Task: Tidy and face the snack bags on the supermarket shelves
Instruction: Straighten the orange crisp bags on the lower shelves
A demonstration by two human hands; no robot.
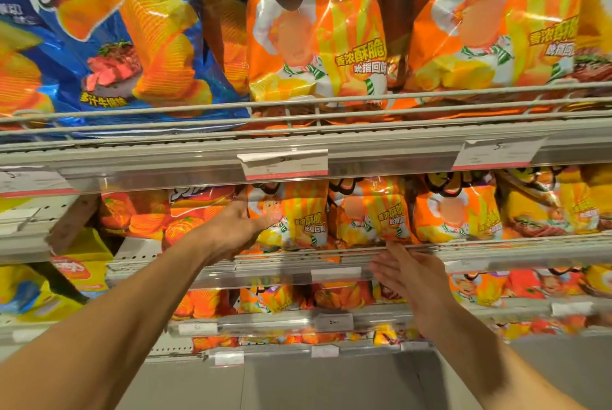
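Left hand spread flat against bag just right of it; right hand open, empty, just below next bag. Light, crinkly, slippery, crushable: best held by side seams.

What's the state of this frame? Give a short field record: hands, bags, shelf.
left hand: open, fingers against the left side of an orange chip bag on the second shelf
right hand: open, at the shelf rail, fingertips just under a tilted orange bag
top shelf: blue steak-flavour bag, large orange bags
price tag: text unreadable
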